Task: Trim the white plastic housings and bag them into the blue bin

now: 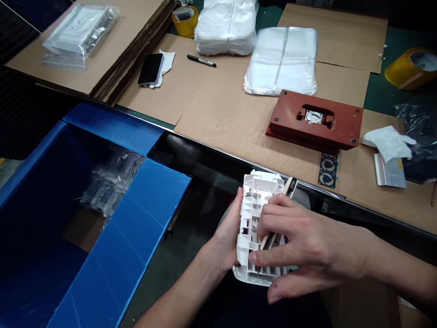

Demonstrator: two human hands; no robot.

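Observation:
A white plastic housing [251, 197] with ribs and compartments inside is tilted up in front of me, below the table edge. My left hand [228, 234] grips it along its left side, the fingers hidden behind it. Over the housing's right half, my right hand [300, 237] is closed around a slim cream-and-black tool [290, 187], perhaps a utility knife. The tool slants across the part, its upper end sticking out above my knuckles. Its lower tip, near the housing's inner ribs, is too small to make out. My right fingertips also reach over the ribs.
At left stands an open blue box [146, 205] holding clear plastic bags [114, 182]. The cardboard-covered table bears a red-brown fixture [290, 114], blue fan-shaped pieces [328, 171], stacks of white bags [282, 59], a phone [150, 69], a marker [201, 60], a glove [389, 141] and tape [411, 68].

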